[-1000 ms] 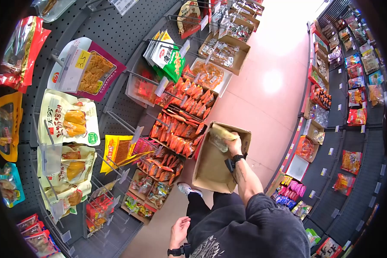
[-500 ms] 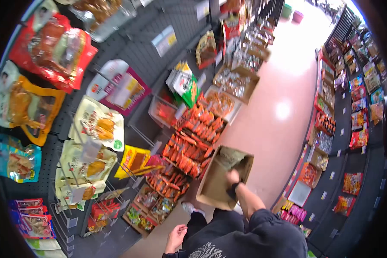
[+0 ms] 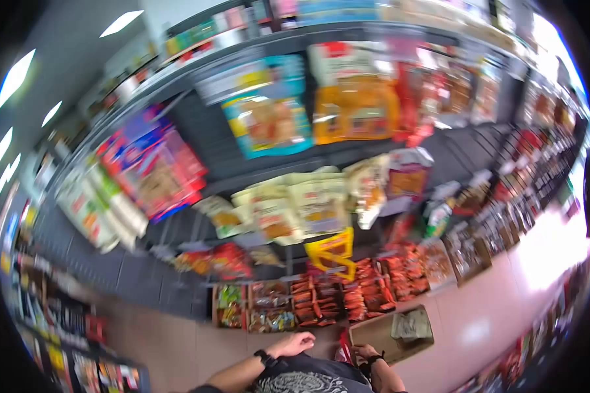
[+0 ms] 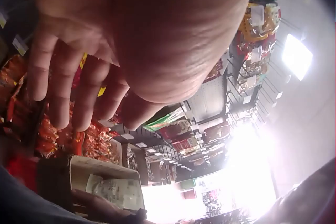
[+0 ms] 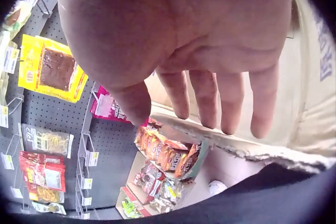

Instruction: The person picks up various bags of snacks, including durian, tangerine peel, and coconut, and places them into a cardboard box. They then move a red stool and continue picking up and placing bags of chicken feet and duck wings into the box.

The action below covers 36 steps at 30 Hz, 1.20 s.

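The cardboard box [image 3: 377,327] is at the lower right in the head view. Inside its far end lies a pale packet [image 3: 411,325], also visible in the left wrist view. My right hand [image 3: 364,352] is at the box's near left corner. In the right wrist view its fingers [image 5: 203,98] extend over the box's rim and hold nothing, with the thumb apart from them. My left hand [image 3: 298,343] hovers in front of my body, left of the box. Its fingers [image 4: 60,103] hang loosely with nothing in them.
Ahead runs a shelf rack with hanging snack bags, among them a yellow packet [image 3: 331,252] and cream pouches [image 3: 318,203]. Low cartons of orange-red packets [image 3: 367,291] line its foot. Another stocked shelf [image 3: 78,367] stands at the lower left. Pinkish floor [image 3: 478,321] extends to the right.
The head view has swung left and up to face the rack. My right hand has let go of the pale packet inside the box and moved to the box's near corner.
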Each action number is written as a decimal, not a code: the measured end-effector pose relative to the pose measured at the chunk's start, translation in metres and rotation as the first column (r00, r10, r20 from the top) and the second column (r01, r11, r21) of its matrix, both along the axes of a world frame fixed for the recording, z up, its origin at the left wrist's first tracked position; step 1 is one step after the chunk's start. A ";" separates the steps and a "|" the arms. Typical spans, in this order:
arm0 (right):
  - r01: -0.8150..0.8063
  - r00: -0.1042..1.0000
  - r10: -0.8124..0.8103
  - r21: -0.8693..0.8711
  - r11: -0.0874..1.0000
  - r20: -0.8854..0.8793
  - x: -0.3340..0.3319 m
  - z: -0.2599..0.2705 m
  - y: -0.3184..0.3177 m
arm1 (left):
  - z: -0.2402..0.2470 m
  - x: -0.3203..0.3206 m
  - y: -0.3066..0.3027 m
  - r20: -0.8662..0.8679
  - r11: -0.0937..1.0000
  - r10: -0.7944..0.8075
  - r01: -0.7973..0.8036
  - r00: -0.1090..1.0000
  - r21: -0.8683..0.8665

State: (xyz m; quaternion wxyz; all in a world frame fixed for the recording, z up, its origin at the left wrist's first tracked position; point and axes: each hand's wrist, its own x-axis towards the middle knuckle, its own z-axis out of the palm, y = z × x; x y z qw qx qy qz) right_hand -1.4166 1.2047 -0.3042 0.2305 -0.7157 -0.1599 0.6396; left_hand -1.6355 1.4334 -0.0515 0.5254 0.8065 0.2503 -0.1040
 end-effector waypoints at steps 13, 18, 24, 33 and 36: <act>0.138 0.863 -0.298 0.377 0.916 0.409 -0.032 0.129 0.063 | 0.122 -0.079 0.247 0.555 0.574 0.547 -0.764 0.626 0.296; 0.396 0.848 -0.531 0.667 0.632 -0.001 -0.105 0.264 0.170 | 0.092 -0.025 0.350 0.930 0.425 0.251 -0.893 0.270 0.145; 0.183 0.892 -0.445 0.833 0.522 0.083 -0.157 0.322 0.235 | 0.087 -0.027 0.336 0.788 0.686 0.524 -0.708 0.322 -0.167; 0.051 0.933 -0.328 0.849 0.526 0.148 -0.199 0.407 0.336 | 0.163 -0.096 0.247 0.674 0.750 0.634 -0.513 0.379 -0.417; 0.256 0.928 -0.359 0.868 0.425 -0.098 -0.206 0.406 0.355 | 0.177 -0.107 0.247 0.645 0.742 0.644 -0.539 0.411 -0.399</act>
